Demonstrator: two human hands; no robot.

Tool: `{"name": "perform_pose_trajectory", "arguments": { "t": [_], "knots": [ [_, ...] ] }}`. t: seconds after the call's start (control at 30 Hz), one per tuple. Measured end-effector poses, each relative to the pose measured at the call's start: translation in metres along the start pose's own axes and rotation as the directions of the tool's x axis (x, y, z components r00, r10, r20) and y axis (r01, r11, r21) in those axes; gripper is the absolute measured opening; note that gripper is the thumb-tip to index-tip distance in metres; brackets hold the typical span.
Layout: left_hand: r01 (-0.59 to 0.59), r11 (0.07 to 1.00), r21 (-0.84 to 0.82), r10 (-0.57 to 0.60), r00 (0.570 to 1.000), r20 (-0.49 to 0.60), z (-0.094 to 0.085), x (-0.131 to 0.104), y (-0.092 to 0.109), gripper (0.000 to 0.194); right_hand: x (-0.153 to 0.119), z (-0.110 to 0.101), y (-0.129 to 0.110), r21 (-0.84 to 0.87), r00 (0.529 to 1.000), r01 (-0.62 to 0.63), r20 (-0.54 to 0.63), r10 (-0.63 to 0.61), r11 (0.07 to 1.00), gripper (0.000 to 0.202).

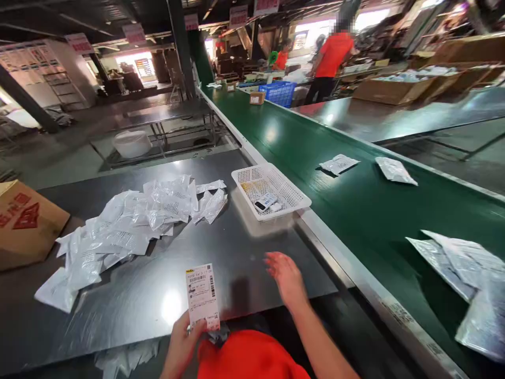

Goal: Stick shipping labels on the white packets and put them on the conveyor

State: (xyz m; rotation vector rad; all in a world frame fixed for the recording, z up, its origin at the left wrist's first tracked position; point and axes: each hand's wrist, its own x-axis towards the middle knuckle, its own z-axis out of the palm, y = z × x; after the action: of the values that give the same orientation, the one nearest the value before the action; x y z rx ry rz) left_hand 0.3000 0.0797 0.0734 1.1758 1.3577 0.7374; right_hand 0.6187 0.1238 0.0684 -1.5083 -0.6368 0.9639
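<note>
Close to my body, over the table's front edge, my left hand [187,334] pinches a printed shipping label [202,295] by its lower end. My right hand [286,279] hovers over the metal table [252,273] with fingers stretched out and nothing in them; the fingertips are slightly blurred. Left of both hands lies a heap of white plastic mailer bags [130,221]. Beyond my right hand stands a white perforated basket [272,176], holding a small device with a dark screen [265,202] and a few small items.
A green conveyor belt [292,142] runs along the right, carrying several mailer bags [473,284] and a small carton [256,98]. A cardboard box [29,226] sits at the left. Farther back are a blue crate [278,93] and a person in a red shirt [334,55].
</note>
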Motion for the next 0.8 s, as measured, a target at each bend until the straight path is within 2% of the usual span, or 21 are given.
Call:
{"name": "perform_pose_trajectory", "arguments": {
  "t": [0.03, 0.07, 0.13, 0.17, 0.23, 0.33, 0.43, 0.5, 0.6, 0.7, 0.8],
  "knots": [
    [-0.015, 1.0, -0.005, 0.015, 1.0, 0.021, -0.003, -0.004, 0.006, 0.051, -0.013, 0.039, 0.003, 0.045, 0.981, -0.014, 0.196, 0.005, 0.999, 0.059],
    [-0.026, 1.0, -0.012, 0.027, 0.999, 0.039, -0.006, -0.008, 0.01, 0.05, -0.026, 0.073, 0.004, 0.078, 0.924, -0.01, 0.381, -0.021, 0.997, 0.061],
    [-0.04, 0.999, -0.012, 0.041, 0.998, 0.057, -0.014, -0.018, 0.01, 0.047, -0.052, 0.127, -0.002, 0.105, 0.813, 0.026, 0.577, -0.082, 0.994, 0.064],
    [-0.042, 0.999, -0.003, 0.042, 0.998, 0.055, -0.019, -0.023, 0.006, 0.046, -0.064, 0.146, -0.007, 0.09, 0.764, 0.047, 0.639, -0.094, 0.995, 0.059],
    [-0.032, 0.999, 0.025, 0.031, 0.999, 0.023, -0.029, -0.033, -0.009, 0.044, -0.083, 0.171, -0.017, 0.017, 0.688, 0.101, 0.721, -0.082, 0.995, 0.037],
    [0.001, 1.0, 0.002, -0.001, 0.986, -0.168, -0.047, -0.045, -0.033, 0.055, -0.105, 0.187, -0.023, -0.076, 0.612, 0.253, 0.785, -0.099, 0.964, 0.012],
    [-0.059, 0.98, -0.19, -0.011, 0.936, -0.352, -0.066, -0.05, -0.04, 0.078, -0.127, 0.194, -0.014, -0.093, 0.564, 0.364, 0.814, -0.14, 0.927, 0.004],
    [-0.108, 0.944, -0.311, -0.01, 0.934, -0.356, -0.076, -0.047, -0.033, 0.065, -0.14, 0.198, -0.005, -0.088, 0.538, 0.388, 0.83, -0.148, 0.917, 0.006],
    [-0.077, 0.948, -0.308, -0.014, 0.959, -0.284, -0.082, -0.036, -0.019, 0.035, -0.147, 0.203, 0.006, -0.103, 0.525, 0.416, 0.839, -0.146, 0.903, 0.005],
    [-0.057, 0.963, -0.264, -0.031, 0.949, -0.315, -0.072, -0.019, -0.012, 0.038, -0.129, 0.206, 0.014, -0.189, 0.522, 0.44, 0.849, -0.079, 0.878, 0.006],
    [-0.044, 0.962, -0.271, -0.087, 0.887, -0.454, -0.06, -0.006, -0.014, 0.044, -0.08, 0.211, 0.018, -0.298, 0.479, 0.442, 0.876, 0.058, 0.846, 0.016]
  ]
}}
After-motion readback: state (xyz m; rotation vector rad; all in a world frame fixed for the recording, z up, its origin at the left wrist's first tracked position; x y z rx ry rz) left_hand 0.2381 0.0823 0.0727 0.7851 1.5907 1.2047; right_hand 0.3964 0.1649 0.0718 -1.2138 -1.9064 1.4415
